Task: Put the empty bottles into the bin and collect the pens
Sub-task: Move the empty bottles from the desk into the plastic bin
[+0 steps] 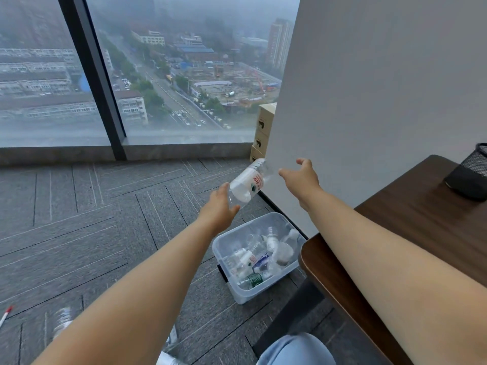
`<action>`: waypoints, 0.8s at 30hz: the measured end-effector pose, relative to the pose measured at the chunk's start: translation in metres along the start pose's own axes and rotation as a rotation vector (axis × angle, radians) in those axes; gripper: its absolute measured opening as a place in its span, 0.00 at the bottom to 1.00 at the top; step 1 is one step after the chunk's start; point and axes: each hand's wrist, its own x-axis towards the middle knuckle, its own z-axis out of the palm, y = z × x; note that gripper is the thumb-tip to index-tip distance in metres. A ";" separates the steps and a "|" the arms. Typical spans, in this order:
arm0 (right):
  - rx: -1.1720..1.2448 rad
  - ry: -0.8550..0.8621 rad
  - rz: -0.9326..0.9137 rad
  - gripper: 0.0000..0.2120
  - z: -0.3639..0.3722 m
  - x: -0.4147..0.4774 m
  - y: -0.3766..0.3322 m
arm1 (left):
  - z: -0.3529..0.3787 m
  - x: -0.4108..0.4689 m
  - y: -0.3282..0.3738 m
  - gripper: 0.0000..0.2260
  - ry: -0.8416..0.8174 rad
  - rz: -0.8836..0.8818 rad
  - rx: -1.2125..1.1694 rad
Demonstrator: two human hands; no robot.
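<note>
Your left hand [220,206] barely pinches the bottle [247,184] at frame centre, your right hand [303,177] spread empty, so it may miss the bin [224,248] below.

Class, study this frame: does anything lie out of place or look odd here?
Yes. A clear bottle and a red-capped pen lie loose on the carpet at lower left, far from the plastic bin. Another bottle hangs tilted by the left hand, outside the bin.

I see both forearms bare with no sleeves, watch or rings on the left hand [220,209] or right hand [303,179], and light blue jeans [295,350] below
</note>
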 end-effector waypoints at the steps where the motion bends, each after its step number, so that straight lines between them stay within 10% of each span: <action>1: 0.004 -0.002 -0.003 0.28 -0.002 -0.001 0.000 | 0.004 0.000 0.000 0.31 -0.014 -0.001 0.019; 11: 0.019 -0.024 -0.062 0.24 -0.020 -0.003 -0.006 | 0.037 0.018 0.013 0.35 -0.220 -0.004 0.256; 24: 0.038 -0.038 -0.125 0.17 -0.040 -0.021 -0.010 | 0.013 -0.007 0.046 0.13 0.085 0.111 0.144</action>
